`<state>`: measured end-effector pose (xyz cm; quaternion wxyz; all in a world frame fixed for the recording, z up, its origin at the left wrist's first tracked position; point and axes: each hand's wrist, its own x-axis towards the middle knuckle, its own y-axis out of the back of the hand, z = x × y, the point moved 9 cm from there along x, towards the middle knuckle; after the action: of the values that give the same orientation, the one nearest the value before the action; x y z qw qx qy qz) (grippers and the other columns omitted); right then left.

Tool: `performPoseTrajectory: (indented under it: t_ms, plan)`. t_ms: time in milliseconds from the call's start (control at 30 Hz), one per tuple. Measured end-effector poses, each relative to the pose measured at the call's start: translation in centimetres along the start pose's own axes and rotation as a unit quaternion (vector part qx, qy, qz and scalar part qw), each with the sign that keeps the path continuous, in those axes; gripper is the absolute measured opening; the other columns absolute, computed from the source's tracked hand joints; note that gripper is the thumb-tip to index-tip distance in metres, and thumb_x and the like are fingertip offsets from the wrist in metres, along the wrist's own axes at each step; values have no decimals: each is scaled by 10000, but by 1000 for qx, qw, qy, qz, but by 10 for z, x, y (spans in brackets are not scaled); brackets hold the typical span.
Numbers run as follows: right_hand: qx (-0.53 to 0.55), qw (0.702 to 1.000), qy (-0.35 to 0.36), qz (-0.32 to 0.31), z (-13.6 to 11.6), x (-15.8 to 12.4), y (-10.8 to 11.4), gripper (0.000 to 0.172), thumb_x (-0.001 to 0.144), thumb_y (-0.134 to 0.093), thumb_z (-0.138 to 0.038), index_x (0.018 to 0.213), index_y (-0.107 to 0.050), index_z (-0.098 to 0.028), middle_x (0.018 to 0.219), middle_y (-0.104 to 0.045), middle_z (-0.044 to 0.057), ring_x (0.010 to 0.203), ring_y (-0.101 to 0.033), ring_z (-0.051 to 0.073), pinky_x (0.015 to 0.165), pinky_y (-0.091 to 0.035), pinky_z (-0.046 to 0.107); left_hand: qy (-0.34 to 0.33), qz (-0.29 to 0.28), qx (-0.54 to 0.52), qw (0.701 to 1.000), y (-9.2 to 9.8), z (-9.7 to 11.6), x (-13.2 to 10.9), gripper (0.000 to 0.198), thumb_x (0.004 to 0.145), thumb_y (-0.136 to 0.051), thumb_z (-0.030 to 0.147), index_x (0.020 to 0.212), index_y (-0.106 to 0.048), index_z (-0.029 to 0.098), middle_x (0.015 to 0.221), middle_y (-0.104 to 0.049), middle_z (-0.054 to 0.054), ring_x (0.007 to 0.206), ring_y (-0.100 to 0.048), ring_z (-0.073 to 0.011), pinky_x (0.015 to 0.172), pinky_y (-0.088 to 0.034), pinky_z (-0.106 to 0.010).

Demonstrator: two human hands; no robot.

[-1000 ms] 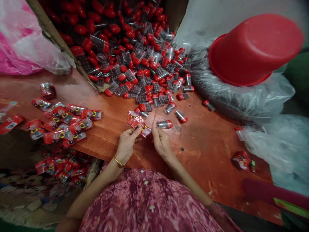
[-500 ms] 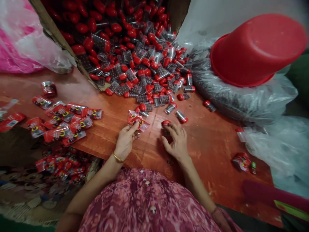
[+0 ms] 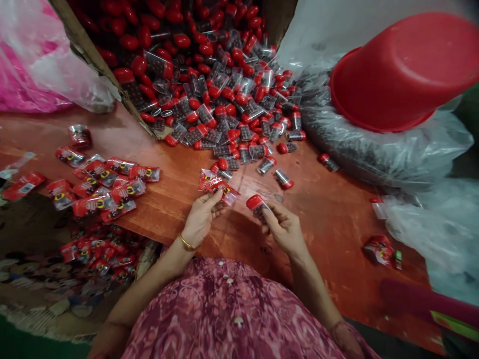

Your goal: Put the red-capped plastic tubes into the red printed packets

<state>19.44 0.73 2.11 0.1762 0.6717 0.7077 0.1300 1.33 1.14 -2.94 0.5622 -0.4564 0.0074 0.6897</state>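
Observation:
My left hand (image 3: 199,219) pinches a red printed plastic sleeve (image 3: 229,195) between thumb and fingers. Another red sleeve (image 3: 208,178) lies against its far end; I cannot tell whether it is a separate piece. In my right hand (image 3: 287,229) is a small clear container with a red cap (image 3: 255,202), dark contents inside, its cap pointing toward the sleeve. The two hands are a short way apart above the wooden table (image 3: 232,234). Beyond them a large heap of similar red-capped containers (image 3: 205,114) spills from a cardboard box (image 3: 80,55).
Several containers in red printed sleeves (image 3: 93,204) lie at the left, with more in a box (image 3: 101,249) below the table edge. At the right are an upturned red bucket (image 3: 404,75) on a plastic bag of dark pieces (image 3: 374,154) and a red packet (image 3: 377,251).
My right hand has picked the red-capped container up off the table and tilted it toward the left hand. My left hand still holds the sleeve, shifted slightly right.

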Motion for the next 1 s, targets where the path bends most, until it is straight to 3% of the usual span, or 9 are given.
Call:
performPoseTrajectory:
  t_ms: [67,167,267,433,633,767,1000]
  plan:
    - [48,998,-8,-45,-13,-4,-8,286,812,-497,-371,923,-642,-152,619,-610,3,402,-459,82,395,-382,206,-11,-10,21,1000,-4,0,-1,375,466,-825,382,695,-651,141,647,-675,4,579,-602,-95,597,-457,-214]
    - [63,995,16,-81,-29,-2,-17,215,766,-556,-333,815,-676,-162,657,-643,12,529,-541,107,489,-434,207,-47,-18,53,997,-7,5,-2,360,474,-817,393,680,-669,137,651,-674,6,584,-587,-85,610,-446,-210]
    - [80,991,10,-110,-28,2,-28,209,755,-566,-320,801,-691,-159,665,-653,15,583,-563,121,536,-448,215,-91,-30,78,992,-7,12,-2,338,479,-814,393,630,-671,127,631,-664,8,581,-566,-78,617,-435,-209]
    - [134,989,-5,-67,-20,8,-30,213,743,-589,-338,799,-687,-156,679,-658,17,590,-565,118,560,-457,222,-112,-44,104,987,-8,17,-1,319,505,-804,378,634,-672,118,626,-660,2,584,-555,-85,622,-434,-219]
    - [183,978,-21,-96,-18,8,-45,257,765,-590,-397,843,-663,-163,511,-520,-49,377,-386,50,368,-308,178,-124,-71,73,987,-20,10,-4,302,529,-799,316,740,-679,137,704,-677,4,626,-573,-89,669,-446,-226]
    - [246,966,-54,-51,-5,11,-54,294,767,-592,-444,869,-620,-170,479,-485,-69,346,-371,44,346,-293,173,-137,-68,47,987,-23,7,-6,303,532,-799,271,779,-679,142,772,-696,-14,695,-593,-97,718,-448,-223]
    - [306,950,-67,-3,-7,13,-64,290,740,-619,-460,784,-544,-183,542,-515,-73,335,-380,25,333,-296,158,-123,-103,40,986,-30,6,-7,277,568,-776,343,718,-667,137,616,-633,15,525,-502,-67,535,-401,-194]
